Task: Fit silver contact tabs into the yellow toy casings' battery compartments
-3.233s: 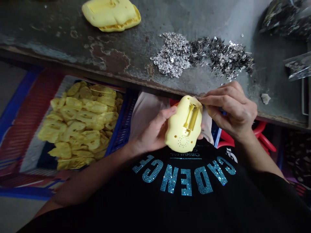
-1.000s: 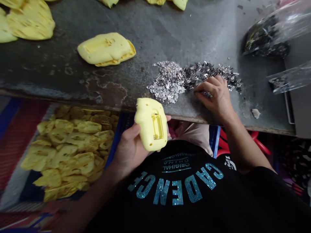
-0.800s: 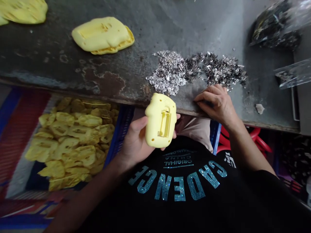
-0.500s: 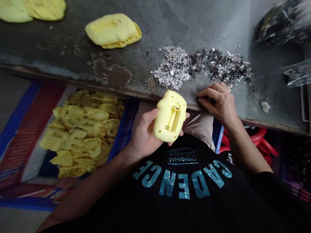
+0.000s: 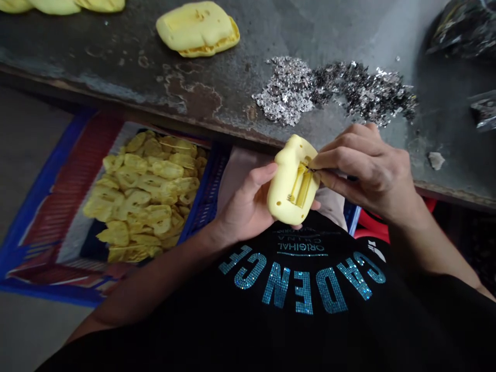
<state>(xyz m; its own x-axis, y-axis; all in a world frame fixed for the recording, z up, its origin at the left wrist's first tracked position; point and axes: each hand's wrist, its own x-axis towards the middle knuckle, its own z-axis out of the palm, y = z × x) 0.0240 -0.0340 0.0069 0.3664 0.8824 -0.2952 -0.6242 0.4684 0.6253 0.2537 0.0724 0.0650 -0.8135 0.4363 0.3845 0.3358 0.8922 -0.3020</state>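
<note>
My left hand (image 5: 251, 204) is closed round a yellow plastic toy housing (image 5: 284, 186), its battery compartment facing up. My right hand (image 5: 368, 165) pinches a small metal battery contact (image 5: 310, 169) at the upper end of that compartment; the fingertips hide most of it. Beyond my hands, on the worktable, lies a heap of bright silver metal contacts (image 5: 287, 93). Touching it on the right is a darker heap of springy-looking metal contacts (image 5: 364, 93).
Another yellow housing (image 5: 197, 28) lies on the grey metal worktable (image 5: 127, 57), with more yellow parts (image 5: 62, 5) at the far left. A blue crate (image 5: 83, 132) below left holds many yellow shells (image 5: 151, 191). Plastic bags of metal parts (image 5: 461, 31) sit at right, near a whitish lump (image 5: 436, 160).
My right hand has come from the table edge by the dark heap to the housing's battery compartment. The housing has shifted right in view and tilted, still in my left hand.
</note>
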